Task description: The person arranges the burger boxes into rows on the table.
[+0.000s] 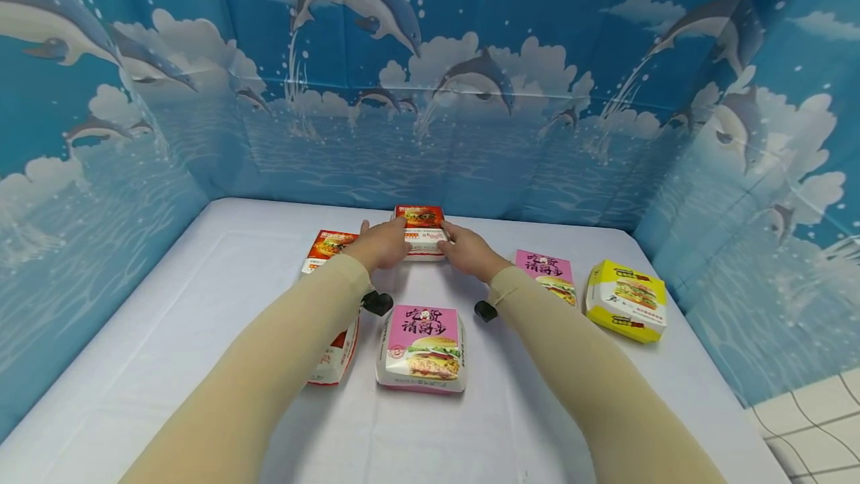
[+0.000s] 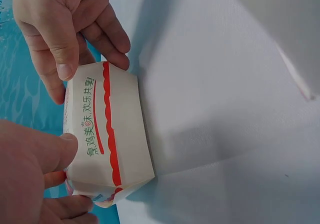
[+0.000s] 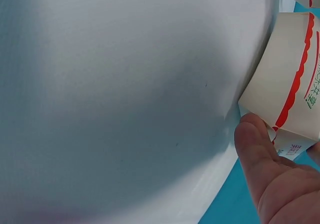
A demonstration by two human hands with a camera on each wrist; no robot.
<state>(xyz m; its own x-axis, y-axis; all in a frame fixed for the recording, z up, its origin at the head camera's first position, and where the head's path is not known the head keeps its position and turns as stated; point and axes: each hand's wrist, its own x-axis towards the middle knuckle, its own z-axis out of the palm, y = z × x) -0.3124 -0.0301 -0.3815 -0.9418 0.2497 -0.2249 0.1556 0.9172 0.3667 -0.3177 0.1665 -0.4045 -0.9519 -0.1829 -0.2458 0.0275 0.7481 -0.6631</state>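
Clearly both hands, left hand [image 1: 384, 245] and right hand [image 1: 467, 251], clamp the red burger box [image 1: 420, 231] at the table's [image 1: 201, 334] far edge; squeezing hard could crush its thin card sides.

The head view looks forward and down from above the person's arms, taking in the whole white tabletop [image 1: 201, 305] with the dolphin backdrop across the upper frame. Both wrist views sit very close, low over the tabletop. All three share the red-and-white box [image 1: 421, 234], at lower left in the left wrist view [image 2: 107, 144] and at the right edge in the right wrist view [image 3: 292, 79].
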